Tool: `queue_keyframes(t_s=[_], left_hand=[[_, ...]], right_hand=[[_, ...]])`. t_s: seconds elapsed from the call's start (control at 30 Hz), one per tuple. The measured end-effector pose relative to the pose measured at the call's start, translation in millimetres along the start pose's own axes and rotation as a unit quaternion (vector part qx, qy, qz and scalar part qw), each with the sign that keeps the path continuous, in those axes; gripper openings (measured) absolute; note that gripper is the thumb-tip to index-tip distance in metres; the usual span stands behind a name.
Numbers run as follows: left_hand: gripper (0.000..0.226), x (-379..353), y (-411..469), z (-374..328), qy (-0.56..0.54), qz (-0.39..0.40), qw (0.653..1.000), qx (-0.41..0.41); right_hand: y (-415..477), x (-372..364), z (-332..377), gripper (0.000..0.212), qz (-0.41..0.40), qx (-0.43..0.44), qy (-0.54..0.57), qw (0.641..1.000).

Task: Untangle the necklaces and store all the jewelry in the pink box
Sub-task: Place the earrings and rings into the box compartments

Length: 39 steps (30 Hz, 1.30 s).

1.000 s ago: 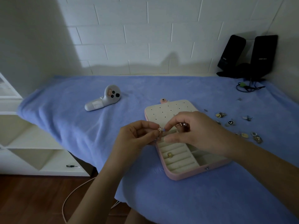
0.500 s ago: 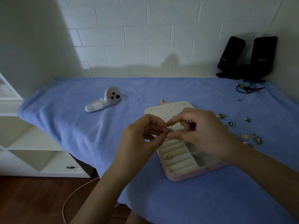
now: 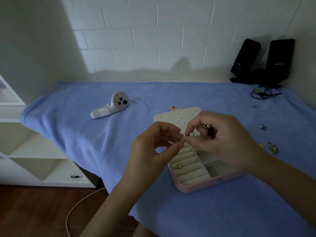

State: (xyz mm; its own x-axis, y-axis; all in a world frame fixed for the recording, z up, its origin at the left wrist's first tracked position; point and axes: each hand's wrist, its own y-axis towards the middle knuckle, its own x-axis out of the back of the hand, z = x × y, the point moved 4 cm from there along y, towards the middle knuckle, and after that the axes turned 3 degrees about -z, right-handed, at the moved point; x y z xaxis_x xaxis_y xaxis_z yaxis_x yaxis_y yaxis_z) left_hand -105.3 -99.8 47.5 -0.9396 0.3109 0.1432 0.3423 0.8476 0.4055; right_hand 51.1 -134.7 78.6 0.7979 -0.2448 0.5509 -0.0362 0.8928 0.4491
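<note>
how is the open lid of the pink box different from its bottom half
The lid is a flat cream panel dotted with small holes; the bottom half has padded ridges and open compartments. No jewelry shows on the lid; a small gold piece sits in the bottom half's ridges. The lid lies farther from the person, the bottom half nearer. Both are cream inside, pink-edged, flat on the blue cloth.

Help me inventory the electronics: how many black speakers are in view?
2. The first speaker stands at the back right against the wall; the second speaker stands just right of it.
</note>
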Motion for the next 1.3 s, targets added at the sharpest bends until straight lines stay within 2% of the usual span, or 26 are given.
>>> queue_keyframes(t_s=[0.13,0.2,0.27,0.37,0.57,0.87,1.13,1.3], left_hand=[[0.024,-5,-1,4,-0.083,0.066,0.992,0.064],[0.021,-4,0,4,-0.119,0.057,0.988,0.077],[0.016,-3,1,4,-0.141,0.042,0.986,0.081],[0.017,-2,2,3,-0.140,0.036,0.986,0.079],[0.017,0,0,7,-0.133,0.033,0.987,0.088],[0.031,0,8,9,-0.128,0.072,0.982,0.115],[0.023,1,16,14,-0.167,0.097,0.973,0.128],[0.022,3,17,14,-0.147,0.073,0.981,0.103]], right_hand=[[4,7,-4,0.010,0.028,-0.042,0.072,0.996],[5,10,-4,0.002,0.041,-0.052,0.091,0.994],[5,11,-4,0.010,0.046,-0.050,0.089,0.994],[3,9,-1,0.007,0.053,-0.050,0.083,0.994],[4,9,-2,0.016,0.043,-0.065,0.127,0.989],[3,2,0,0.007,-0.002,0.003,0.022,1.000],[3,-1,1,0.010,-0.021,0.047,0.002,0.999],[1,-4,-2,0.008,-0.027,0.068,-0.035,0.997]])
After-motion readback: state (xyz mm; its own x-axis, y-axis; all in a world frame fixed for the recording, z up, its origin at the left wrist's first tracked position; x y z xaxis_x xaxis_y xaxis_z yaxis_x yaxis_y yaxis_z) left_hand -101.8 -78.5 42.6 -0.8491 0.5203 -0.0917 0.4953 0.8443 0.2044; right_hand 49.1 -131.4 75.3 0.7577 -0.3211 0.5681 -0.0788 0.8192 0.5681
